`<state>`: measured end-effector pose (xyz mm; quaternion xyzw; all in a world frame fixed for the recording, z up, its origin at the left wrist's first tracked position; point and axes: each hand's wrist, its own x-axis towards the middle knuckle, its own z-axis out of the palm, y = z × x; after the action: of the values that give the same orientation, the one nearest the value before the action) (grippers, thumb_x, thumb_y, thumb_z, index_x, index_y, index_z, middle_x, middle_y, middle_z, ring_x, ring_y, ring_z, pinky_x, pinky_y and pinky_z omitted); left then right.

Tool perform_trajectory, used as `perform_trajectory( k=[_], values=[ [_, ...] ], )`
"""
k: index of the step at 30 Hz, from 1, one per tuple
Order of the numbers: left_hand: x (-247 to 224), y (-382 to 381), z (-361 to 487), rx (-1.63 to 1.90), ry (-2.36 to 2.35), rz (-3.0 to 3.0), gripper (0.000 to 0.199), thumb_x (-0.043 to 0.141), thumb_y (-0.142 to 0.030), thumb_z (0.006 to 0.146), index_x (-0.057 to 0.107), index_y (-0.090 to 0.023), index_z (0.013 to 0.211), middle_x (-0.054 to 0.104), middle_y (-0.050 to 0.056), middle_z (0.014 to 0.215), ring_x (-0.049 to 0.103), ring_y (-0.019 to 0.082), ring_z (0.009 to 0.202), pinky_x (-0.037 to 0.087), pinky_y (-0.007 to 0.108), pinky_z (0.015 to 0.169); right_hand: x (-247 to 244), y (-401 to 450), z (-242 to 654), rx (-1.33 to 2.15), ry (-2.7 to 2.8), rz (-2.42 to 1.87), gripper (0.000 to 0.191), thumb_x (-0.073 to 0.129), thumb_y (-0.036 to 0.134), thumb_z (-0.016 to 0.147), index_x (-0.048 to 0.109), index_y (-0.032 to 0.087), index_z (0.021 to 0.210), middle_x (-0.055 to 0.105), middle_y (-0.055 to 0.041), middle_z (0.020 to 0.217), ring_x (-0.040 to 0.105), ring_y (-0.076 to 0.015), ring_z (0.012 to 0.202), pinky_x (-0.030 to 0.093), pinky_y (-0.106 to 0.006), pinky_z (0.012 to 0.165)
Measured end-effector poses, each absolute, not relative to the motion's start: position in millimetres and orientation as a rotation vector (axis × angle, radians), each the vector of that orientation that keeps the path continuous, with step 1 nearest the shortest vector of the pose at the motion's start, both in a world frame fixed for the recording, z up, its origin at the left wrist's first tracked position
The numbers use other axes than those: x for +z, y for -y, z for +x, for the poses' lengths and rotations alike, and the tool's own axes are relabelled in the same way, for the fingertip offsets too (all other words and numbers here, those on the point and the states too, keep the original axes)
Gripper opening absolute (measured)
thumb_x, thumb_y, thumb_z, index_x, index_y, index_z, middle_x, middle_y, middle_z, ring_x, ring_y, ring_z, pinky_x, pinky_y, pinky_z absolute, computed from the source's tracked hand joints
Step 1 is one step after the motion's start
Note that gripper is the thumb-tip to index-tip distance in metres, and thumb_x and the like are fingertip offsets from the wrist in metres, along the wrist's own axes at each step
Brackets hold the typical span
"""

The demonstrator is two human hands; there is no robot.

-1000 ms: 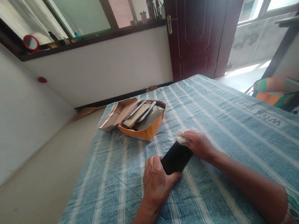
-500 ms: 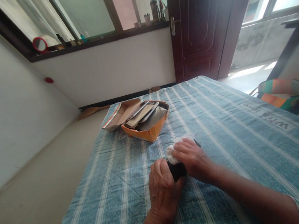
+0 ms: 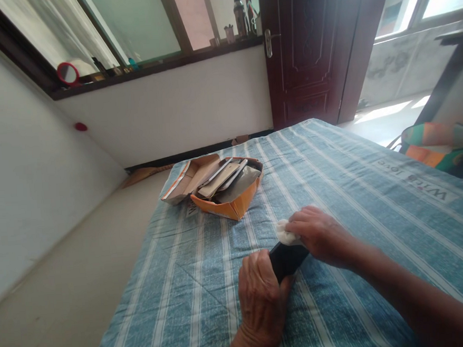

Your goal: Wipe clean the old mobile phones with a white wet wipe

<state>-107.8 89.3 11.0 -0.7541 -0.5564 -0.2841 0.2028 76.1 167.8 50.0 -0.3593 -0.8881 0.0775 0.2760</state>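
Gripped flat black slab, crumpled white cloth

A blue, white-striped cloth is covering a broad, flat surface across the middle and lower right of the frame, creasing in places. An orange box is standing open on it, left of centre, its lid spreading leftward.

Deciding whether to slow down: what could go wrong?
The flat black rectangular object might slip: the left hand grips its near end while the right hand holds a crumpled white wad at the far end. In the open orange cardboard box, loosely piled flat items could shift if the blue striped cover is tugged.
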Motion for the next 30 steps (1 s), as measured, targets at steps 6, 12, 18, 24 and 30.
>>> perform_trajectory(
  k=[6, 12, 18, 24, 30],
  values=[
    [10.7, -88.5, -107.3, -0.806, 1.530, -2.115, 0.033, 0.051, -0.034, 0.089, 0.048, -0.007, 0.108, 0.056, 0.013, 0.091, 0.055, 0.025, 0.080, 0.053, 0.040, 0.068, 59.2, -173.3, 97.1, 0.399, 2.308, -1.177, 0.025, 0.049, 0.003, 0.084, 0.068, 0.019, 0.087, 0.063, -0.0029, 0.082, 0.054, -0.0157, 0.075, 0.036, -0.027, 0.068],
    [12.0, -90.9, -105.9, -0.867, 1.459, -2.070, 0.033, 0.051, -0.037, 0.089, 0.050, -0.009, 0.105, 0.057, 0.011, 0.086, 0.056, 0.023, 0.075, 0.052, 0.037, 0.064, 58.7, -162.5, 83.2, 0.313, 2.409, -0.991, 0.023, 0.049, 0.003, 0.083, 0.066, 0.019, 0.085, 0.059, -0.0020, 0.076, 0.049, -0.0159, 0.073, 0.033, -0.030, 0.071],
    [13.6, -87.7, -105.8, -0.948, 1.495, -2.141, 0.027, 0.057, -0.037, 0.085, 0.050, -0.014, 0.098, 0.056, 0.007, 0.079, 0.056, 0.021, 0.069, 0.051, 0.035, 0.060, 56.5, -144.6, 60.5, 0.230, 2.457, -0.860, 0.018, 0.049, 0.008, 0.087, 0.063, 0.017, 0.084, 0.055, -0.0022, 0.074, 0.043, -0.0158, 0.069, 0.031, -0.031, 0.069],
    [15.1, -84.9, -110.9, -1.150, 1.618, -2.281, 0.022, 0.062, -0.029, 0.078, 0.052, -0.017, 0.094, 0.059, 0.006, 0.082, 0.058, 0.022, 0.075, 0.051, 0.035, 0.065, 39.5, -134.6, 64.5, 0.207, 2.303, -0.851, 0.021, 0.044, 0.009, 0.090, 0.063, 0.017, 0.090, 0.054, -0.0044, 0.078, 0.044, -0.0171, 0.073, 0.032, -0.032, 0.069],
    [32.1, -88.5, -118.4, -1.304, 2.324, -2.613, 0.005, 0.061, -0.016, 0.072, 0.061, -0.018, 0.077, 0.056, 0.000, 0.073, 0.056, 0.016, 0.068, 0.046, 0.027, 0.062, 34.3, -131.8, 66.4, 0.293, 2.262, -0.796, 0.022, 0.043, 0.009, 0.091, 0.064, 0.016, 0.093, 0.054, -0.0050, 0.080, 0.045, -0.0165, 0.073, 0.034, -0.030, 0.065]
  ],
)
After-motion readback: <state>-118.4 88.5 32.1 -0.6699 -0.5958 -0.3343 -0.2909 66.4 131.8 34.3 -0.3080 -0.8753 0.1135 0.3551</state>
